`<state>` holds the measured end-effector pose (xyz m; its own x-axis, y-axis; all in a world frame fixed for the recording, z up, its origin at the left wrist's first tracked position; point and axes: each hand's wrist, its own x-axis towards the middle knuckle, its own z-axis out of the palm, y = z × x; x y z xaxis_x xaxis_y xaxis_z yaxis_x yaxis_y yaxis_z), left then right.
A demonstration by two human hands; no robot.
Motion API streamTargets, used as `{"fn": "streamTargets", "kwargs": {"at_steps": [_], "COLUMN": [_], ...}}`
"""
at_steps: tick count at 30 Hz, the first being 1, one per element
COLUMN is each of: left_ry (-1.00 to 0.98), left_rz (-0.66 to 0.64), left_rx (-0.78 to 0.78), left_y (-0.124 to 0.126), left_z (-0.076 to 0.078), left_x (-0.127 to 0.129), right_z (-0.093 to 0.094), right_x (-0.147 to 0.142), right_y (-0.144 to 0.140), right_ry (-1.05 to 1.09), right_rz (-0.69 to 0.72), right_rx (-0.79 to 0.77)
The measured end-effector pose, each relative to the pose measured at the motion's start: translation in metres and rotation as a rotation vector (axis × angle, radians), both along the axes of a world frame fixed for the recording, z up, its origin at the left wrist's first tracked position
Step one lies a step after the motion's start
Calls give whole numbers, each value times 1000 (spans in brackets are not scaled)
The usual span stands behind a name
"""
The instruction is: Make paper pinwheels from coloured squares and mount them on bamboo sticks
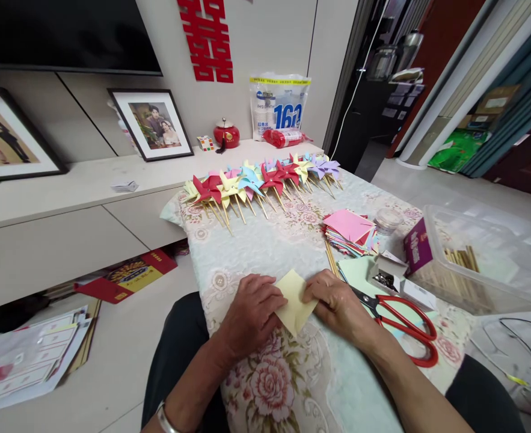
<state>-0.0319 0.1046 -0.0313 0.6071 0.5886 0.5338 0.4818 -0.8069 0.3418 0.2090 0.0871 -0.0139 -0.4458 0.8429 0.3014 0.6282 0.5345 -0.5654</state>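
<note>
A pale yellow paper square (294, 300) lies on the floral tablecloth (265, 246), turned like a diamond. My left hand (251, 313) presses down on its left side. My right hand (340, 304) pinches its right corner between thumb and fingers. Red-handled scissors (403, 325) lie just right of my right hand. A stack of coloured paper squares (350, 231) sits beyond the hands, with thin wooden sticks (331, 257) beside it. A row of finished paper pinwheels (260, 180) on sticks lines the table's far end.
A clear plastic box (486, 258) holding sticks stands at right, with a purple carton (416, 246), a small open box of pins (386, 278) and a small round jar (388, 221) near it. A low white cabinet (67, 198) with framed photos runs along the left.
</note>
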Motion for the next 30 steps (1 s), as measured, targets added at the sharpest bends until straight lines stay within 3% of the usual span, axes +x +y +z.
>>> {"fn": "streamTargets", "kwargs": {"at_steps": [9, 16, 24, 30], "left_ry": [14, -26, -64, -60], "left_rz": [38, 106, 241, 353], "left_rx": [-77, -232, -323, -339], "left_y": [1, 4, 5, 3], "left_z": [3, 3, 6, 6], "left_x": [3, 5, 15, 22], "right_z": [10, 13, 8, -1], "right_x": [-3, -5, -7, -9], "right_y": [-5, -4, -3, -1], "right_ry": [-101, -123, -91, -130], "right_rz": [5, -51, -168, -223], "right_rx": [-62, -117, -159, -108]}}
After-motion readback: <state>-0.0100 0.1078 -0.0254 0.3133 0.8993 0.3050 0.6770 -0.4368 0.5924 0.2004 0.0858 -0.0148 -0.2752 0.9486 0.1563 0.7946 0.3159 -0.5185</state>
